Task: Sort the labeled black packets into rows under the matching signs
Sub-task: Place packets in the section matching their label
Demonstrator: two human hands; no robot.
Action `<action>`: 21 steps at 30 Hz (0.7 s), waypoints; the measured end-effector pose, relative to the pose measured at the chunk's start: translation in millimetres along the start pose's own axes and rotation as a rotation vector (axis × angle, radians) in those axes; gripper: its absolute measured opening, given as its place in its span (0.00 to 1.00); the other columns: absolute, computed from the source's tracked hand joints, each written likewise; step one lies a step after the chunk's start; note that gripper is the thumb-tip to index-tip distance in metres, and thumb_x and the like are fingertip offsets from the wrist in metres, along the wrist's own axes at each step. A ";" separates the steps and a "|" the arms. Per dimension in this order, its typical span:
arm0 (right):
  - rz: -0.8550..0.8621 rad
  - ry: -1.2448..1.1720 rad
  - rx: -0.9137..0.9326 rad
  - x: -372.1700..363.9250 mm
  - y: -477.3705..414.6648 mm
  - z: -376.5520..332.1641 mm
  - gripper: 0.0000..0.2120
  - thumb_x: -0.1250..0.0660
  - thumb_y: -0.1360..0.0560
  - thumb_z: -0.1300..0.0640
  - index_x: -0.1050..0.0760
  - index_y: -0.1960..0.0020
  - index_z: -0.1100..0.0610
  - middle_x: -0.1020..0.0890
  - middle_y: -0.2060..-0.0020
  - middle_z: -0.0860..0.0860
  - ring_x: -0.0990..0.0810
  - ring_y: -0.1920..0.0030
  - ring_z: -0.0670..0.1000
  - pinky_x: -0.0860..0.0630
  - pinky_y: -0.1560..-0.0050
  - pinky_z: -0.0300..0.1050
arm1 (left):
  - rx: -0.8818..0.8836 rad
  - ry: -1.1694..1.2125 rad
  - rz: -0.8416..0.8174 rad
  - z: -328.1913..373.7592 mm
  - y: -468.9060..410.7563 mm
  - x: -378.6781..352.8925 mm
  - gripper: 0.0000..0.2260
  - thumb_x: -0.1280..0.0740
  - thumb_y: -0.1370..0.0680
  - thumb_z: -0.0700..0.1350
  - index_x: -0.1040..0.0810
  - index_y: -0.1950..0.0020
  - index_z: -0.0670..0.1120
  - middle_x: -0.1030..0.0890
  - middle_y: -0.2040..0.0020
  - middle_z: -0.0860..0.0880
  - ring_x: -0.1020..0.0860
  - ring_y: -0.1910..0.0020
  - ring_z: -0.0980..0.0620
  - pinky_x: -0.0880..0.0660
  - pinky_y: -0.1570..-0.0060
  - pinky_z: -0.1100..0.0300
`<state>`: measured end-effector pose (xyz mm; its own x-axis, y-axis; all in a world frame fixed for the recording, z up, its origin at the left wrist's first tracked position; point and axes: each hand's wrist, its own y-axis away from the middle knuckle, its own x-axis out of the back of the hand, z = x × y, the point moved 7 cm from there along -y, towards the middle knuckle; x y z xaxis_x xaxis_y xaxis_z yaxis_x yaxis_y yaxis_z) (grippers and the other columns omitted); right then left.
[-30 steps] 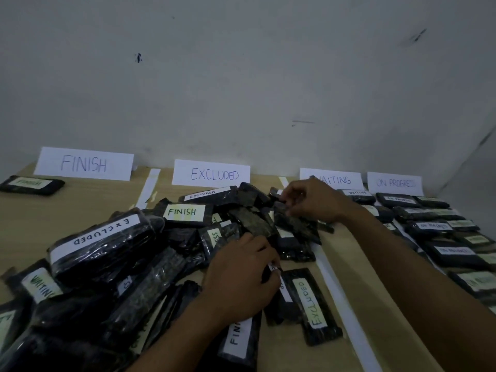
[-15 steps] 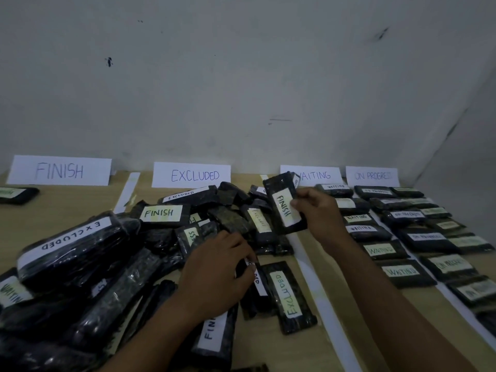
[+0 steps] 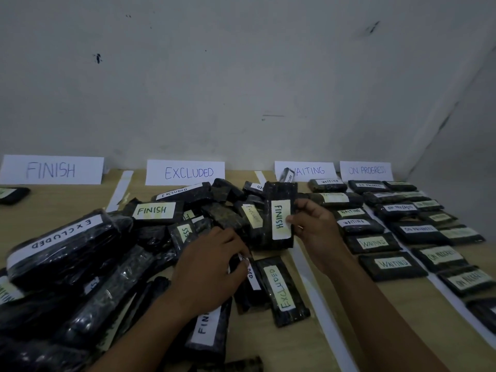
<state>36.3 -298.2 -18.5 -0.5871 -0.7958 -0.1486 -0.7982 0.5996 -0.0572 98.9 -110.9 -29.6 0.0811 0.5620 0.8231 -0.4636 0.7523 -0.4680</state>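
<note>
We saw the right hand (image 3: pixel 314 228) pinching a black packet labelled FINISH (image 3: pixel 280 218) by its right edge, thumb on the label, holding it upright above the table (image 3: pixel 67 200) just in front of the heap of unsorted packets (image 3: pixel 80 264). The left hand (image 3: pixel 212 267) lay lower, apart from the right, its fingers curled onto a packet with a white label (image 3: pixel 251 276); we could not tell whether it gripped that one. An EXCLUDED packet (image 3: pixel 281 289) lay flat just beside it. 4 signs stood against the wall: FINISH sign (image 3: pixel 51 169), EXCLUDED sign (image 3: pixel 185 172), WAITING sign (image 3: pixel 308 171), ON PROGRESS sign (image 3: pixel 366 171). Rows of WAITING packets (image 3: pixel 375 242) and ON PROGRESS packets (image 3: pixel 418 230) lay under their signs.
</note>
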 end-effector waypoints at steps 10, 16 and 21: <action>-0.119 0.053 0.046 -8.8 11.1 -13.5 0.13 0.40 0.23 0.66 0.20 0.44 0.57 0.16 0.56 0.51 0.19 0.57 0.50 0.23 0.66 0.41 | 0.237 0.471 0.089 -5.4 -0.7 21.5 0.04 0.31 0.24 0.48 0.22 0.52 0.57 0.19 0.58 0.60 0.22 0.54 0.63 0.29 0.56 0.74; -0.329 0.083 0.181 -58.2 15.6 -28.5 0.13 0.36 0.35 0.65 0.22 0.52 0.60 0.18 0.57 0.57 0.17 0.58 0.51 0.22 0.63 0.42 | 0.591 1.071 0.278 -6.7 2.9 60.8 0.14 0.27 0.28 0.43 0.24 0.44 0.48 0.16 0.57 0.47 0.17 0.61 0.51 0.23 0.65 0.63; -0.387 0.040 0.201 -102.3 11.9 -24.7 0.12 0.32 0.30 0.58 0.22 0.47 0.55 0.17 0.56 0.55 0.21 0.62 0.51 0.25 0.66 0.44 | 0.626 0.913 0.493 -30.3 20.2 132.1 0.10 0.31 0.25 0.34 0.23 0.49 0.47 0.16 0.60 0.46 0.18 0.67 0.47 0.22 0.70 0.57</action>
<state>83.6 -211.7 20.3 -0.2579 -0.9654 -0.0400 -0.9208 0.2581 -0.2925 127.0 -11.0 59.9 0.2511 0.9668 -0.0478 -0.9461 0.2347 -0.2232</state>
